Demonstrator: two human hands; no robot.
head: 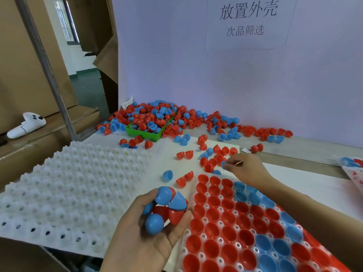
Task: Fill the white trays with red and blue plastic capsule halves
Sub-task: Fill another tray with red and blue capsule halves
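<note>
My left hand (149,230) cups spare capsule halves (165,208) as stock while my right hand (243,169) at twelve o'clock seemingly pinches a blue half (224,164) for the filled tray (245,228).

Loose capsule halves (211,156) — littered tabletop (294,173)

Capsule halves (214,122) red & blue; trays (74,185) white; bin (145,133) green.

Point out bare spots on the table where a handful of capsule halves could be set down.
Bare white strip between the empty tray and the filled tray, near the left hand. Bare tabletop right of the right hand. Crowded: around the green bin and along the wall.
</note>
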